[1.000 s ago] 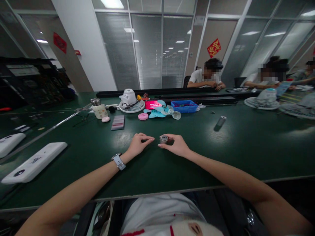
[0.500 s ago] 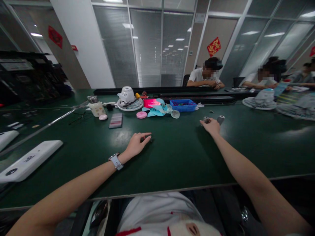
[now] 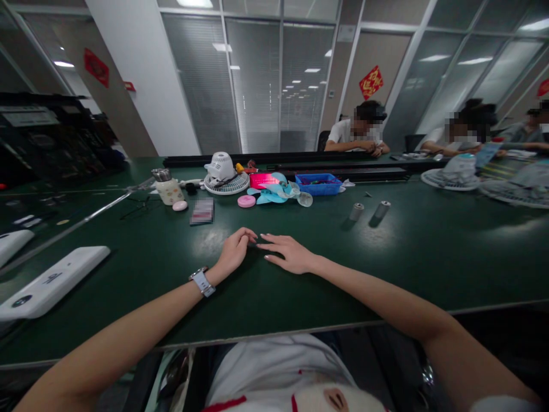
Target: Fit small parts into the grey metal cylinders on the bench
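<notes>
My left hand (image 3: 235, 250) rests over the middle of the green table (image 3: 274, 303), its fingers curled and pressed together. Whatever it may hold is hidden. Fingers stretched and apart, my right hand (image 3: 289, 253) is just to the right of it, fingertips close to the left fingers, with nothing in its grasp. Further off to the right, a short grey cylinder (image 3: 356, 212), like a battery, stands on the table. Beside it is a second grey cylinder (image 3: 382, 210) of the same kind.
Along the back lie a white fan part (image 3: 221, 167), blue fan blades (image 3: 274, 191), a pink disc (image 3: 246, 201) and a blue tray (image 3: 318, 184). A bottle (image 3: 168, 189) stands left; a white device (image 3: 54, 283) lies nearer. Several people sit across the table.
My right hand has let go of a grey cylinder, leaving it upright, and has moved left to my left hand. The left fingers have drawn closer together.
</notes>
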`<act>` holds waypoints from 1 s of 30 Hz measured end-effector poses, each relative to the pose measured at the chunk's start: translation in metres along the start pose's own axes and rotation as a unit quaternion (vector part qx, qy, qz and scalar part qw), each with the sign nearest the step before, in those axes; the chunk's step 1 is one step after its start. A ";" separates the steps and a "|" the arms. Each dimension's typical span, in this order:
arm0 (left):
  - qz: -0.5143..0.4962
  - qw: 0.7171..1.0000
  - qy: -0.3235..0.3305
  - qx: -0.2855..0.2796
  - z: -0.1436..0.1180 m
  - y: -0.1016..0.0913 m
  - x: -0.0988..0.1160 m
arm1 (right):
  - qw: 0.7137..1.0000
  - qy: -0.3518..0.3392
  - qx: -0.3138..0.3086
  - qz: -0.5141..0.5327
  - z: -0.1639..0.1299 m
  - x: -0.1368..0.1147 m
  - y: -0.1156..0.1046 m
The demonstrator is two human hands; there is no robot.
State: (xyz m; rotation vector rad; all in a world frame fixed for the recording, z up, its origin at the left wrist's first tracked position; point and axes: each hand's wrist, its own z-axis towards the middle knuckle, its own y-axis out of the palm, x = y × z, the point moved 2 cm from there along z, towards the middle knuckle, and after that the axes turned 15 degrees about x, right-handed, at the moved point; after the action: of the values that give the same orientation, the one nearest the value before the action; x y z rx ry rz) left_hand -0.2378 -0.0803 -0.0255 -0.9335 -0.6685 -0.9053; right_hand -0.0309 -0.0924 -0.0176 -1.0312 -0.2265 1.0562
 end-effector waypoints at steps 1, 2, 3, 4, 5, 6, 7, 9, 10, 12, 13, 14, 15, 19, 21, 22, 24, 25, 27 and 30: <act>-0.003 1.000 -0.001 0.001 0.000 0.000 0.000 | 1.000 -0.005 -0.002 0.013 0.001 -0.003 0.005; -0.003 1.000 -0.002 0.001 0.000 0.001 -0.001 | 1.000 -0.003 0.007 0.023 0.001 -0.004 0.008; -0.001 1.000 -0.001 0.001 0.000 0.001 -0.001 | 0.999 0.003 0.022 0.029 0.001 -0.003 0.008; 0.001 1.000 -0.001 0.000 0.001 0.001 -0.002 | 0.999 0.012 0.039 0.029 0.001 -0.001 0.007; 0.003 1.000 -0.001 -0.003 0.001 0.002 -0.002 | 0.998 0.023 0.053 0.024 0.001 0.003 0.004; 0.003 1.000 -0.003 -0.006 0.001 0.002 -0.003 | 0.997 0.034 0.069 0.013 0.000 0.008 -0.001; 0.003 1.000 -0.004 -0.010 0.001 0.002 -0.004 | 0.995 0.046 0.087 -0.004 0.000 0.014 -0.008; 0.002 1.000 -0.005 -0.013 0.002 0.002 -0.005 | 0.986 0.072 0.137 -0.058 -0.003 0.034 -0.030; 0.002 1.000 -0.005 -0.014 0.002 0.002 -0.006 | 0.976 0.093 0.171 -0.093 -0.006 0.047 -0.044; 0.006 1.000 -0.004 -0.015 0.002 0.002 -0.006 | 0.941 0.149 0.246 -0.175 -0.017 0.078 -0.077; 0.007 1.000 -0.002 -0.016 0.001 0.002 -0.005 | 0.918 0.184 0.279 -0.216 -0.025 0.095 -0.093; 0.008 1.000 -0.002 -0.017 0.001 0.002 -0.005 | 0.890 0.221 0.307 -0.254 -0.034 0.112 -0.109; 0.008 1.000 -0.001 -0.018 0.001 0.002 -0.004 | 0.862 0.258 0.329 -0.286 -0.043 0.127 -0.123; 0.011 1.000 -0.004 -0.020 0.000 0.002 -0.003 | 0.796 0.361 0.341 -0.346 -0.076 0.170 -0.153; 0.009 1.000 -0.005 -0.022 0.000 0.002 -0.003 | 0.795 0.372 0.336 -0.342 -0.082 0.178 -0.153; 0.006 1.000 -0.006 -0.023 0.000 0.002 -0.003 | 0.798 0.370 0.338 -0.336 -0.084 0.180 -0.152; 0.003 1.000 -0.005 -0.025 0.001 0.002 -0.004 | 0.802 0.359 0.352 -0.324 -0.083 0.180 -0.150; 0.004 1.000 -0.004 -0.024 0.001 0.002 -0.004 | 0.802 0.354 0.362 -0.318 -0.083 0.179 -0.149; 0.006 1.000 -0.003 -0.022 0.000 0.002 -0.004 | 0.797 0.348 0.387 -0.306 -0.082 0.178 -0.149; 0.007 1.000 -0.005 -0.023 -0.001 0.002 0.000 | 0.795 0.348 0.408 -0.285 -0.082 0.178 -0.149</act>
State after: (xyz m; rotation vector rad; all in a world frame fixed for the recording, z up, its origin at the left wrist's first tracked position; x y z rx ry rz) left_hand -0.2363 -0.0804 -0.0264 -0.9827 -0.6507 -0.9068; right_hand 0.2013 -0.0123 0.0020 -0.4299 0.4790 0.1046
